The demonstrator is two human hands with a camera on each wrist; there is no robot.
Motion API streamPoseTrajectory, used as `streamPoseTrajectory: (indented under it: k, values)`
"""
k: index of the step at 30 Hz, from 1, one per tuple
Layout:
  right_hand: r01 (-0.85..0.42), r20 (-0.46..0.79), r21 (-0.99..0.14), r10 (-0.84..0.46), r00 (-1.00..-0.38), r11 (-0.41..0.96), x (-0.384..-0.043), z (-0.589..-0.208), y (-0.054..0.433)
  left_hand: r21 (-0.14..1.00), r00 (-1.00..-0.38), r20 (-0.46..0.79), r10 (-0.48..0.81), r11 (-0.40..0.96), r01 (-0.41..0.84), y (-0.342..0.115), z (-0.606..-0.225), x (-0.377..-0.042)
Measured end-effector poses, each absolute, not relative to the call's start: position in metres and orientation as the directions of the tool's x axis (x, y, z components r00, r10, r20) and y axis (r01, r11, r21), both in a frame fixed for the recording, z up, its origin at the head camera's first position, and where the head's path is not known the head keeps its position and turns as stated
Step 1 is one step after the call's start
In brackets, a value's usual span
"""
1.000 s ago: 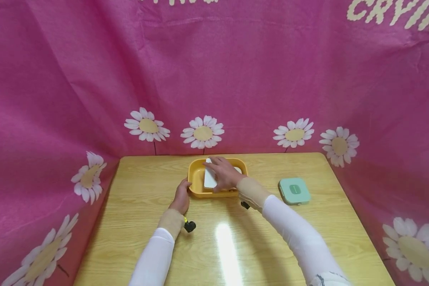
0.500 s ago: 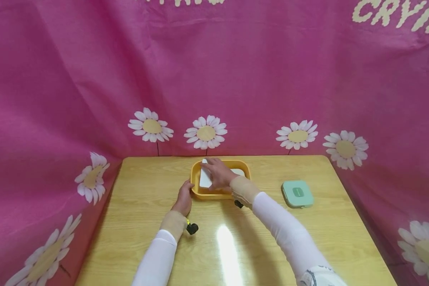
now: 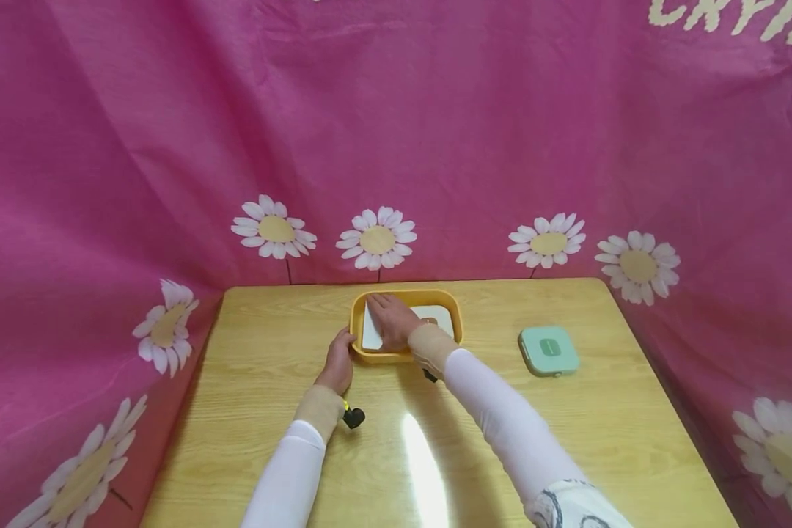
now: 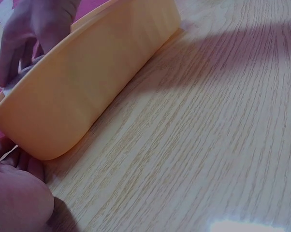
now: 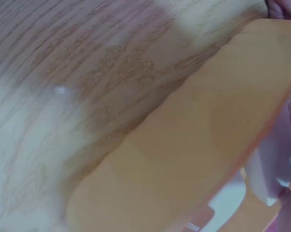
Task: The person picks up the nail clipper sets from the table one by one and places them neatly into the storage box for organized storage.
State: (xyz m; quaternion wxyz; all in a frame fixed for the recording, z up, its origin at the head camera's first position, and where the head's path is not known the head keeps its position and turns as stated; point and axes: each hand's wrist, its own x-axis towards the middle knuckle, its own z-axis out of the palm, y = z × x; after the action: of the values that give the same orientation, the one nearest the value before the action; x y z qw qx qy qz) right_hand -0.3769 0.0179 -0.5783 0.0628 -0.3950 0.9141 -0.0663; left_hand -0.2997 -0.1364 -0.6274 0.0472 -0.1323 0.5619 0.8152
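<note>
A yellow rectangular bin [image 3: 383, 358] stands near the table's far edge. My left hand [image 3: 336, 364] holds its left end, thumb at the rim and fingers along the outside. In the bin's left part, my right hand [image 3: 392, 323] grips a white box [image 3: 372, 336] from above, covering much of it. The right wrist view shows red lettering on this white box [image 5: 273, 154], which tilts inside the bin wall [image 5: 184, 130]. To its right in the bin lies another white, round-cornered box [image 3: 442, 317] with a brown-orange patch, partly behind the right hand.
A mint green square case [image 3: 549, 350] sits on the wooden table [image 3: 270, 323] to the right of the bin. Pink cloth [image 3: 449, 147] with daisies hangs behind and along both sides. Each wrist carries a small black camera [image 3: 353, 418].
My right hand has moved left and down with the white box, which now sits lower at the bin's left end. More of the other white box shows. The left hand stays at the bin.
</note>
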Motion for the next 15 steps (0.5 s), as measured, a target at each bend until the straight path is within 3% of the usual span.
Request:
streamPoseTrajectory:
  k: [15]
  values:
    - [-0.668, -0.162, -0.131, -0.68, -0.715, 0.733, -0.3798, -0.5886, 0.009, 0.901, -0.961, -0.269, -0.059, -0.368, -0.229, -0.1419, -0.6306, -0.305]
